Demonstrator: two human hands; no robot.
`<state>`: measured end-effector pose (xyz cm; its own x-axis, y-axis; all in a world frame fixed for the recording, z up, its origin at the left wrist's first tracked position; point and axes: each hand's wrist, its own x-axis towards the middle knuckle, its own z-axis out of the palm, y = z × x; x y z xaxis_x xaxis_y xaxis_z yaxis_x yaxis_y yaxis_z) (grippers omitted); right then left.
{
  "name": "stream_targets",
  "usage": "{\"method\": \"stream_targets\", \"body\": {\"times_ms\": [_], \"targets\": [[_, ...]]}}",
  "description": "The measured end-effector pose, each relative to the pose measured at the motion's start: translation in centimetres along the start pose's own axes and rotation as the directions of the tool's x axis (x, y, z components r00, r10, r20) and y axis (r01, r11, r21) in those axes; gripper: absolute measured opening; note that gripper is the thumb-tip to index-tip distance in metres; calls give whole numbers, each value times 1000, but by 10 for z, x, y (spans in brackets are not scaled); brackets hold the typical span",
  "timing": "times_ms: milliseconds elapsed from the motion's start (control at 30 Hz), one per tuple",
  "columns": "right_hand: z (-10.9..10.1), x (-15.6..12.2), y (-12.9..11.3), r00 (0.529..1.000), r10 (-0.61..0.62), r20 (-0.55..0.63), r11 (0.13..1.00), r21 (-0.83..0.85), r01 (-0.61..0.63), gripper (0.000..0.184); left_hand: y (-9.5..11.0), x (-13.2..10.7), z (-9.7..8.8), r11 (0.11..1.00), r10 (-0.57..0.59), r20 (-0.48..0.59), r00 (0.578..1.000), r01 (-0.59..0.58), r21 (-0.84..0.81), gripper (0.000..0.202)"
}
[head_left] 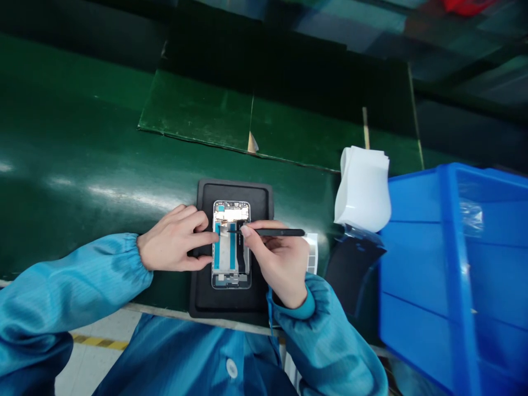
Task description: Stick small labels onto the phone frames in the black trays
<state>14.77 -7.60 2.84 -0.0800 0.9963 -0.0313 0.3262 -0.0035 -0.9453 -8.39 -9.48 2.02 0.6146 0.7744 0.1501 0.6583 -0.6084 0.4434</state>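
An opened phone frame [231, 258] lies face up in a black tray [206, 297] on the green bench. It shows two blue strips and a board at its top end. My left hand [177, 242] rests on the tray's left side, fingers curled, with the fingertips pressing the phone's left edge. My right hand [280, 264] pinches black tweezers [272, 232] held level, their tip over the upper middle of the phone.
A stack of white sheets [363, 187] stands to the right of the tray, beside a large blue plastic bin [454, 264]. A green mat [268, 126] lies farther back. A small white label sheet [312, 253] peeks out behind my right hand. The bench edge runs just below the tray.
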Motion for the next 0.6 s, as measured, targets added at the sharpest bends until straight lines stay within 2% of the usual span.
{"method": "stream_targets", "body": {"times_ms": [100,200,600], "targets": [[1,0,1,1000,-26,1,999,-39,26,8,-3,-1,5,1000,-15,-97,995,12,-26,28],[1,0,1,999,-44,-6,996,-80,43,8,-5,0,7,999,-19,-146,989,15,-30,26],[1,1,-1,997,-78,-21,994,-81,77,3,-5,1,7,1000,-12,-151,988,10,-12,24]]}}
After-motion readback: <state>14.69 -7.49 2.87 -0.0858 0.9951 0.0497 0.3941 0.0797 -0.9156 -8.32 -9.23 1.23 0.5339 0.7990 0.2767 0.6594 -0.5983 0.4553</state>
